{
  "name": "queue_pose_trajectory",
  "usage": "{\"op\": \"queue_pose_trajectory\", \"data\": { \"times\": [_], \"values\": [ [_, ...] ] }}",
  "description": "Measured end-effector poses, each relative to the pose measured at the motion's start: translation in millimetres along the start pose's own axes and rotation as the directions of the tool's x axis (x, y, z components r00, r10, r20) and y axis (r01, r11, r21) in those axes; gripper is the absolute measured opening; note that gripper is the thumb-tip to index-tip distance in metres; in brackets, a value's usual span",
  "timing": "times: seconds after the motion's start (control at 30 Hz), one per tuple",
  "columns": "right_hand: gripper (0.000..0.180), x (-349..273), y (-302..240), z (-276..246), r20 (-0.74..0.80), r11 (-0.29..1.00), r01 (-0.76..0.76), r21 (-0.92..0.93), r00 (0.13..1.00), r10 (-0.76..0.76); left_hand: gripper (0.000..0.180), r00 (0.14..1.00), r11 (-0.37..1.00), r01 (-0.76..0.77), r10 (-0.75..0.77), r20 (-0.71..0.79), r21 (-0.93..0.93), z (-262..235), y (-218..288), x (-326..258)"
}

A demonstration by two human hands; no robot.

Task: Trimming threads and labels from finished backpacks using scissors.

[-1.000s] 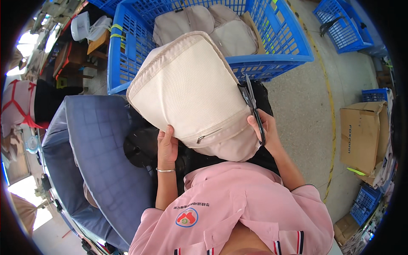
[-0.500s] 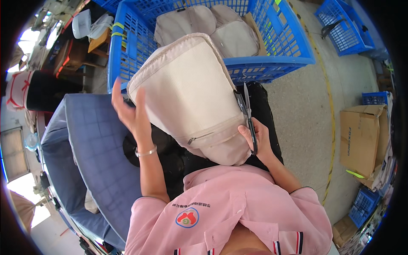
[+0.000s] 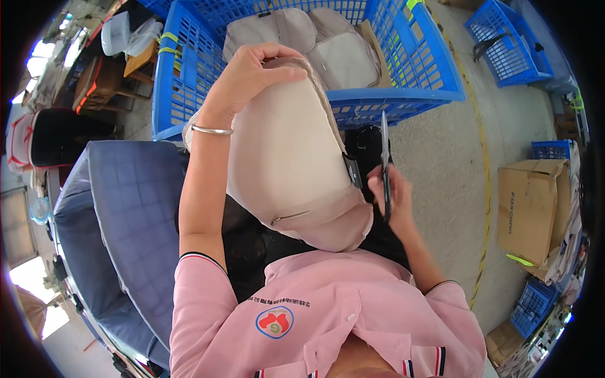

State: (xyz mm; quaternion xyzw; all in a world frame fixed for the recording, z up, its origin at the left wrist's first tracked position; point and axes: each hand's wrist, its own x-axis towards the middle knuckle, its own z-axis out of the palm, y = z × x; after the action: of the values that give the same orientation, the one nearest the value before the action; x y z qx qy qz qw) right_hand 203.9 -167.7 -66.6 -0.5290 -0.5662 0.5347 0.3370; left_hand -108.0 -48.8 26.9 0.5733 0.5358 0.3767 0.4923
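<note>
A beige fabric bag (image 3: 283, 145) leans upright over my lap, its lower end close to my shirt. It has a zipped pocket (image 3: 290, 217) low on its face and a black label (image 3: 352, 171) on its right edge. My left hand (image 3: 255, 79) is closed over the bag's top edge, thumb on the near face and fingers behind. Just right of the bag, my right hand (image 3: 397, 195) holds a pair of scissors (image 3: 384, 142) with the blades pointing away from me. The scissors are apart from the fabric; part of their handle is hidden by my fingers.
Beyond the bag stands a blue plastic crate (image 3: 403, 95) holding several beige bags (image 3: 343, 60). A dark blue padded fabric bin (image 3: 135, 220) is close on my left. At right are a cardboard box (image 3: 526, 208) and another blue crate (image 3: 513, 53).
My left hand has gone from open beside the bag to gripping its top edge. My right hand has let go of the bag's lower right side and moved slightly right with the scissors.
</note>
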Motion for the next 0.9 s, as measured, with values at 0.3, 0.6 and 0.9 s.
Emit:
{"op": "queue_pose_trajectory", "data": {
  "times": [0.3, 0.6, 0.9],
  "values": [
    [0.063, 66.6, -83.4, -4.1, 0.149, 0.559, 0.455, -0.694, 0.849, -0.506, 0.02, 1.0, 1.0, -0.023, 0.023, 0.013, -0.02, 6.4, 23.3, -23.4],
    [0.065, 66.1, -101.8, 3.7, 0.22, 0.437, 0.501, -0.747, 0.807, -0.549, 0.016, 0.993, 0.994, -0.098, 0.1, -0.059, 0.04, 15.4, 21.2, -32.2],
    [0.061, 68.9, -104.7, -2.2, 0.282, 0.38, 0.545, -0.747, 0.779, -0.56, 0.015, 0.996, 0.998, -0.063, 0.062, -0.062, -0.018, 15.6, 27.2, -36.0]
  ]
}}
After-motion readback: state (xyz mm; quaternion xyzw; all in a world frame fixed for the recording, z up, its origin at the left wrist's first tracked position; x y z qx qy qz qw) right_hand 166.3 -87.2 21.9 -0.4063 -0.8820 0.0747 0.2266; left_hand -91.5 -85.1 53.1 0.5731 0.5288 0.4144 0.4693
